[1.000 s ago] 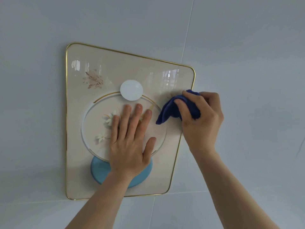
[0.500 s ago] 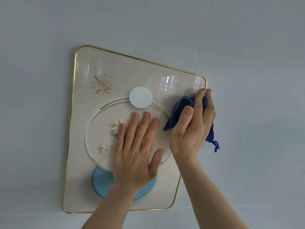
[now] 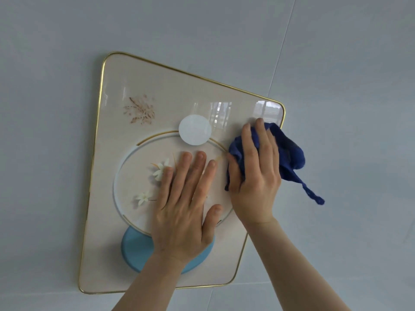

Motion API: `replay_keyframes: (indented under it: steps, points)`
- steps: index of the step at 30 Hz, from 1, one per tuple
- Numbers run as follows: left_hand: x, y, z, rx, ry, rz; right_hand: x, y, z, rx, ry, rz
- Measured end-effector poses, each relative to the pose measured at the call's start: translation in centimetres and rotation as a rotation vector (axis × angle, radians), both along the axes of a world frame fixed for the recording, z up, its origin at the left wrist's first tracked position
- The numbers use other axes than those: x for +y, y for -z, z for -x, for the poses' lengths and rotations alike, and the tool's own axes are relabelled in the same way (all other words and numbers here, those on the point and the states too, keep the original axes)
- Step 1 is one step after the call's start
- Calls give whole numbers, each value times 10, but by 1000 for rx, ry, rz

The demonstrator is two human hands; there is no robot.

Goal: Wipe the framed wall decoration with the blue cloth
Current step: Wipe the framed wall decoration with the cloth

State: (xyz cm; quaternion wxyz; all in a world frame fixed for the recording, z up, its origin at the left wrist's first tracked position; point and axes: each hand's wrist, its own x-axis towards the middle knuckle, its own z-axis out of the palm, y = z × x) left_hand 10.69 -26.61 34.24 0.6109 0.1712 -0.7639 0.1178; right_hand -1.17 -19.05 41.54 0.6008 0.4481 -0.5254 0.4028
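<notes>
The framed wall decoration (image 3: 143, 81) hangs on the wall: a glossy cream panel with a thin gold rim, a white disc, a large ring, small white flowers and a light blue disc near the bottom. My left hand (image 3: 186, 207) lies flat on its middle with fingers spread, holding nothing. My right hand (image 3: 256, 173) presses the dark blue cloth (image 3: 289, 153) against the panel's right side, just below the top right corner. Part of the cloth bunches out past the frame's right edge and a thin tail dangles down.
A pale grey tiled wall (image 3: 348, 86) surrounds the frame, with thin grout lines running up at the right and across below the frame.
My right hand has shifted from the frame's right edge onto the panel and flattened over the cloth, which now spreads and dangles to the right. My left hand stays flat on the middle.
</notes>
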Motion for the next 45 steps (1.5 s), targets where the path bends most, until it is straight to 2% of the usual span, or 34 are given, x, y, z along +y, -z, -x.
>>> replay_keyframes:
  steps: [9, 22, 26, 29, 30, 32, 35, 39, 42, 45]
  points:
    - [1, -1, -4, -35, 6, -27, 32, 69, 3, -62, 110, -165]
    - [14, -6, -23, -150, 89, -119, 57, 79, -19, -209, 185, -361]
    - [17, -11, -32, -193, 115, -142, 69, 88, -36, -386, 141, -404]
    - [18, -14, -39, -233, 136, -158, 91, 106, -41, -436, 68, -537]
    - [18, -15, -41, -246, 146, -164, 99, 109, -42, -508, 27, -579]
    - [18, -18, -46, -272, 174, -181, 116, 105, -45, -774, -71, -648]
    - [21, -22, -53, -287, 254, -232, 137, 89, -45, -1092, -183, -607]
    - [22, -23, -65, -243, 301, -270, 151, 63, -46, -1322, -371, -488]
    - [20, -21, -70, -222, 257, -226, 151, 29, -55, -1300, -516, -280]
    - [17, -23, -69, -256, 198, -203, 136, -15, -67, -1134, -552, -123]
